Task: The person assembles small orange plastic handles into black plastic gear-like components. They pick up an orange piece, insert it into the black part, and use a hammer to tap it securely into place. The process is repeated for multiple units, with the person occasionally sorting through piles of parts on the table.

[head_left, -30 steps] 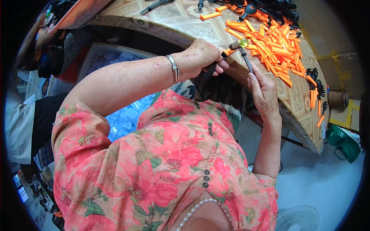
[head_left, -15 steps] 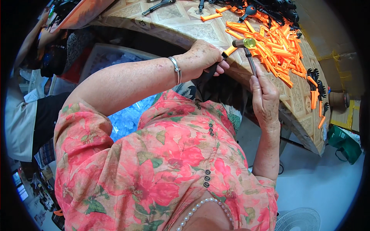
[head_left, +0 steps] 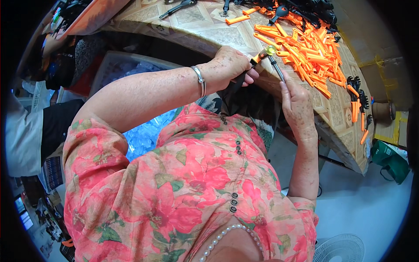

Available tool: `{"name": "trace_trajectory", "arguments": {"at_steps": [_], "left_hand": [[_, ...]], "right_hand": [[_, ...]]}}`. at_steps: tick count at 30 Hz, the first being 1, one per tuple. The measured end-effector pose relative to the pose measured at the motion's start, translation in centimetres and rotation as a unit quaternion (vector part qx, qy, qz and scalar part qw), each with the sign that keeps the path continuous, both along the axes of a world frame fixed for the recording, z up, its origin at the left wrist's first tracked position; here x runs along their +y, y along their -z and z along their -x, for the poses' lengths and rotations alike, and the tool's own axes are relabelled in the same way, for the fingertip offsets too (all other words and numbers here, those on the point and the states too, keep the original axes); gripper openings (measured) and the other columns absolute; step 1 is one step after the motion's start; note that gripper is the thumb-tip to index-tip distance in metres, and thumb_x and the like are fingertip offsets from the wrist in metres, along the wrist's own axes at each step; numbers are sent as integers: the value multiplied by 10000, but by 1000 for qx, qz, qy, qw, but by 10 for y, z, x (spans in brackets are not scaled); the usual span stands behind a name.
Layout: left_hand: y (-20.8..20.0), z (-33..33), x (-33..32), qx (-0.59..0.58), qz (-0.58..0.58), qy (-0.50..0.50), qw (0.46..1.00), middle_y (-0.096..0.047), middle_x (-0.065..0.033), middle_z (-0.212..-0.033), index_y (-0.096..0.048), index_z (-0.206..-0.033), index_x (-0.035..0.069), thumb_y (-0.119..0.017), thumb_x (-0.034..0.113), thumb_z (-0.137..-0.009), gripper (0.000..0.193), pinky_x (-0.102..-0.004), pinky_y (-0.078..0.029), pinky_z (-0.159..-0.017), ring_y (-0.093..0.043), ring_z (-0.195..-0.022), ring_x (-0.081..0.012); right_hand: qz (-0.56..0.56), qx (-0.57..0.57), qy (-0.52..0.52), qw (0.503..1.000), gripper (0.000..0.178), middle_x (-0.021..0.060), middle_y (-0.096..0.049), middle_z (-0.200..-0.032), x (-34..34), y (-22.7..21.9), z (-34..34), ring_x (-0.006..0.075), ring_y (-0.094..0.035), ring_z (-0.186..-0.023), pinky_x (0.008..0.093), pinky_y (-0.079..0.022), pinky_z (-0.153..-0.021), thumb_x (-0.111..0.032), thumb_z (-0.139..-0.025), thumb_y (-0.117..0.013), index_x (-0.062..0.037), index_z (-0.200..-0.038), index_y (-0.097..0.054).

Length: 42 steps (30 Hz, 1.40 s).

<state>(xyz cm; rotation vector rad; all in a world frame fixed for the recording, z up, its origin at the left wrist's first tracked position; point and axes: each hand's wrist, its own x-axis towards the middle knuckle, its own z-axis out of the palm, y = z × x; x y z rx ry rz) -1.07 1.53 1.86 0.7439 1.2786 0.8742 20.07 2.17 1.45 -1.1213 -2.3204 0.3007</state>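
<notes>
My left hand (head_left: 230, 65) is closed around a black brush (head_left: 240, 82) at the table's near edge. Much of the brush is hidden by my fingers and in shadow. Its orange handle end points up to the right. In my right hand (head_left: 299, 102) is the metal shaft of a small mallet (head_left: 276, 67). The mallet's head, with a yellow see-through face, is at the orange end and covers most of it; whether they touch I cannot tell. Just beyond lies a heap of loose orange handles (head_left: 316, 56).
Black brushes with orange handles (head_left: 354, 102) lie at the table's right edge, and more black parts (head_left: 312, 13) are piled at the back. Below the table stands a plastic crate (head_left: 102, 72). A white fan (head_left: 340, 249) and a green bag (head_left: 389, 161) are at the right.
The mallet has come down and to the left, from above the heap's edge onto or close over the orange end. My left hand has stayed in place with the brush.
</notes>
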Motion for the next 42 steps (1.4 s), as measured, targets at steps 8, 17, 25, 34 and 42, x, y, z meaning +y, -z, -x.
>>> {"name": "trace_trajectory", "arguments": {"at_steps": [8, 17, 25, 34, 42], "left_hand": [[-1, 3, -1, -5, -2, 23, 1000, -679, -129, -904, -581, -1026, -56, -505, 79, -883, 211, -270, -545, -621, -629, -687, -129], [27, 9, -11, -296, 77, -3, 952, -609, -27, -766, -570, -1003, 14, -536, 156, -922, 167, -258, -547, -618, -597, -645, -115], [77, -9, -12, -510, 78, -21, 857, -593, -10, -791, -537, -1058, 36, -411, 165, -972, 199, -327, -569, -677, -597, -671, -127], [85, -15, -23, -708, 88, -36, 700, -644, -20, -831, -562, -1051, 49, -408, 172, -971, 213, -318, -557, -671, -647, -734, -161], [87, -12, -29, -787, 112, -39, 605, -630, -11, -824, -524, -1038, 28, -375, 144, -970, 200, -291, -558, -644, -648, -741, -154]], "right_hand": [[0, -6, 31, 999, 335, 223, -617, -787, 4, 6, 1, 361, -612, -738, 446, -480, -669, -127, -936, -494, -63, -1262, -539], [223, 320, 97, 916, 282, -17, -508, -699, -7, 21, -19, 56, -463, -639, 212, -400, -581, -111, -969, -473, 32, -1196, -560], [165, 230, 80, 956, 286, 20, -526, -650, -23, 28, -10, 84, -501, -601, 248, -436, -571, -71, -941, -493, -2, -1205, -576], [103, 128, 50, 985, 311, 18, -531, -680, -16, 9, 13, 89, -509, -633, 245, -440, -601, -72, -942, -507, -6, -1241, -561], [62, 76, 22, 995, 303, 194, -652, -862, -11, 10, 22, 345, -643, -778, 423, -496, -687, -120, -911, -543, -64, -1206, -583]]}}
